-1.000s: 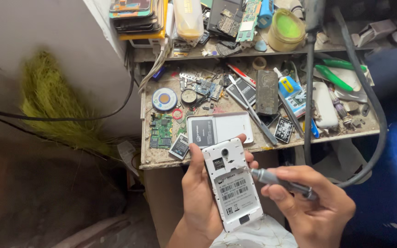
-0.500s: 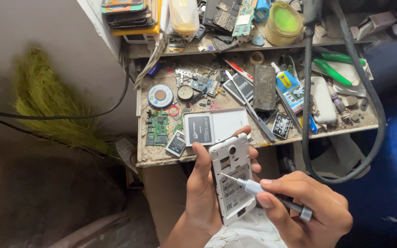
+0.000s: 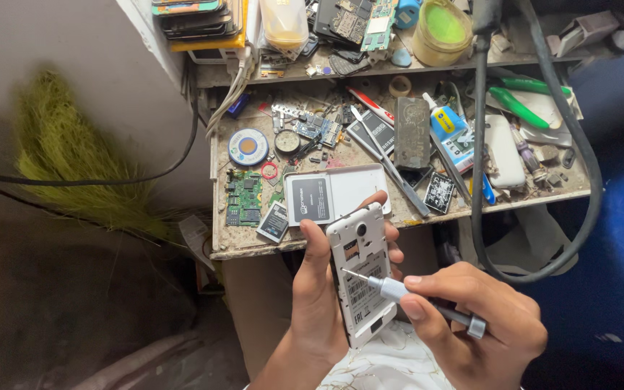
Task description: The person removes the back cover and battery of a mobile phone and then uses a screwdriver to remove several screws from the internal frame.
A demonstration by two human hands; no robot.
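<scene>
- Phone (image 3: 361, 274) with its white back cover off sits upright in your left hand (image 3: 319, 303), below the front edge of the workbench (image 3: 254, 249); your thumb lies along its left side and your fingertips wrap its right side, so the grip is closed firmly around it.
- Your right hand (image 3: 471, 318) is closed around a slim screwdriver (image 3: 399, 290) (metal collar, dark handle), pinched between thumb and forefinger; its thin tip rests on the open back of the phone, near the middle.
- On the workbench just beyond the phone, near the front edge, lies a white back cover (image 3: 355, 189) with a dark battery (image 3: 309, 200) resting in its left half.
- At the front left corner you have a green circuit board (image 3: 243, 196) and a small dark chip card (image 3: 274, 221) beside it.
- Further back on the left sits a round blue solder reel (image 3: 248, 146).
- A thick black cable (image 3: 479, 159) hangs down across the right side of the workbench and loops below its front edge.
- On the upper shelf, towards the back, stands a tub of green paste (image 3: 440, 29).
</scene>
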